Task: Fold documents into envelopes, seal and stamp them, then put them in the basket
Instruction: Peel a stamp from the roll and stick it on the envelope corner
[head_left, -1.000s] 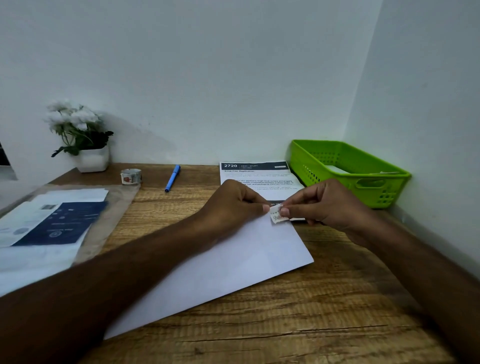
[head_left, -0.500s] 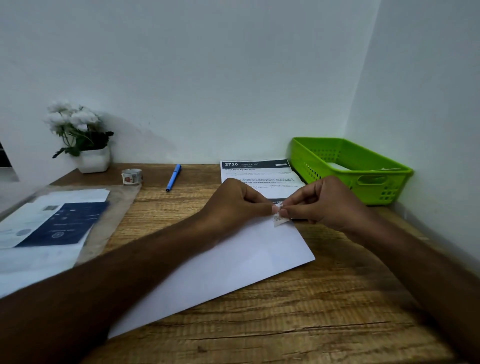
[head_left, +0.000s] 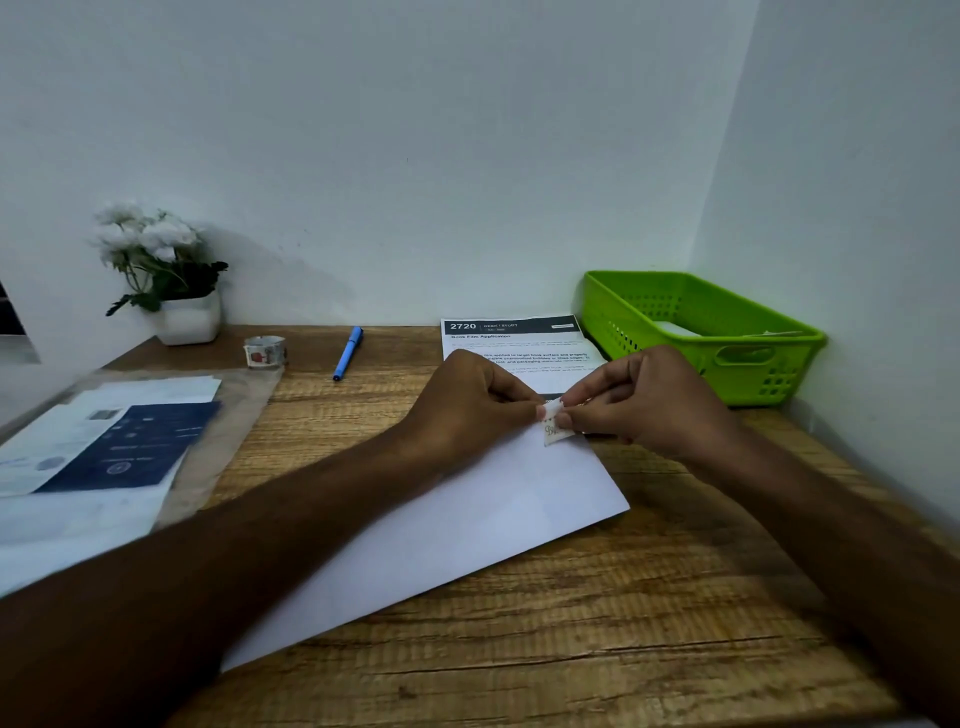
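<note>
Desk (head_left: 675, 597): wood, under both your hands. Envelope (head_left: 467, 530): white, flat, lying at a slant, its far corner right under your fingertips, the rest running back toward you beneath the left forearm. Basket (head_left: 753, 374): green, just past your right-hand knuckles, against the wall; something white lies inside, can't tell what. Printed sheet (head_left: 509, 332): flat beyond your fingers, partly hidden by both hands.

Left hand (head_left: 467, 405): fingers curled, thumb and forefinger pinching the stamp's left edge. Right hand (head_left: 649, 400): fingers curled, pinching the same stamp from the right. Tape roll (head_left: 265, 352): well off to the left of your left hand, untouched.

Stamp (head_left: 556, 428): small pale tab with dark script, caught between the two pinches, lower part hanging over the envelope's far corner. Can't tell whether it touches the paper or whether a backing is coming off.

Step, my read: stamping. Flap side isn't visible, so sealing can't be confirmed. Next move likely calls for lowering the stamp square onto that corner, pressing it flat with a fingertip, then lifting the envelope right into the basket.
</note>
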